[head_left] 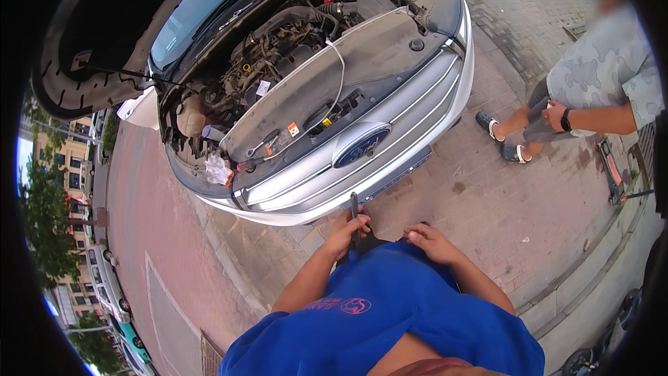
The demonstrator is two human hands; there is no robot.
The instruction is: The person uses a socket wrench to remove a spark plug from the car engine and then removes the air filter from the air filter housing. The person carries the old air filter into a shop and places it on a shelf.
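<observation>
My left hand [342, 235] is closed around a slim dark object [355, 217] that stands upright before my waist; its kind is unclear. Beside it at the waist, my right hand [431, 242] has its fingers curled in, and whatever they hold, if anything, is hidden. Both hands are just short of the front of a silver car [299, 202] with its hood [83, 49] raised. On the panel behind its grille lie a ratchet wrench [255, 150], a red-and-black handled tool [246, 166], a clear plastic packet [280, 142] and a crumpled clear bag [217, 168].
Behind the front panel the engine [278, 56] is exposed, and a white cable [342, 73] crosses the panel. At the right stands another person [591, 90] in grey clothes. A red-and-black floor jack [612, 173] sits on the paving near a stepped kerb [577, 285].
</observation>
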